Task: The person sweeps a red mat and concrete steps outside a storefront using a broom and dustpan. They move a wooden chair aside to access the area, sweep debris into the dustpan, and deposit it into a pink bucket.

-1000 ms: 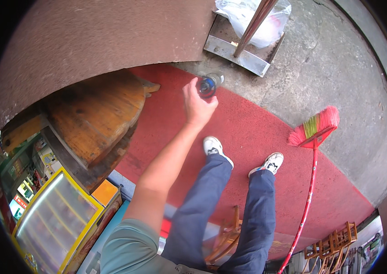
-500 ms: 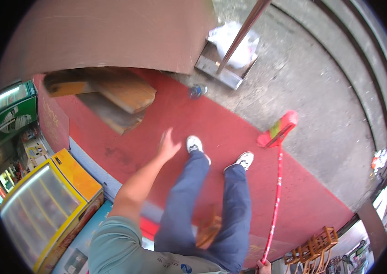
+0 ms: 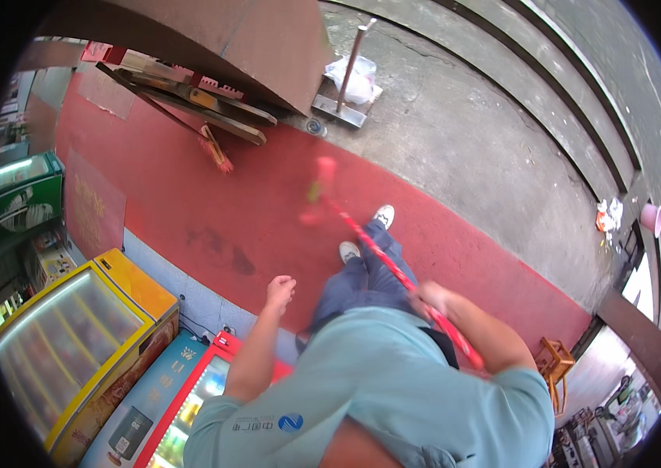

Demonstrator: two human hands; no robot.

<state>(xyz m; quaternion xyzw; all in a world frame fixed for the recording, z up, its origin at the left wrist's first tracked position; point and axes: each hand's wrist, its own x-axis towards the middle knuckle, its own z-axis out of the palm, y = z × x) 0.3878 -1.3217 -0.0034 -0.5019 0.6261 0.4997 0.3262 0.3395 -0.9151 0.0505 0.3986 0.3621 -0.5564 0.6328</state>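
Note:
My right hand (image 3: 432, 298) is wrapped round the red and white handle (image 3: 378, 253) of a broom, in front of my right hip. The handle slants away to the far left, its near end passing under my forearm. At its far end the red broom head (image 3: 318, 189), with a yellow-green band, is smeared by motion above the red floor, so I cannot tell whether it touches. My left hand (image 3: 280, 292) hangs out to the left with its fingers curled in, and nothing shows in it.
A long-handled dustpan (image 3: 340, 111) holds a white plastic bag (image 3: 357, 78) on the grey concrete, near a small can (image 3: 315, 126). Boards (image 3: 182, 97) and a bristle brush (image 3: 215, 150) lie far left. A yellow freezer (image 3: 137, 287) stands left, a wooden stool (image 3: 554, 363) right, a pink bucket (image 3: 652, 220) far right.
The broom has swung from my right side to the left across my front, and my right hand has come up with it. My left hand's spread fingers have curled in. My feet have shifted.

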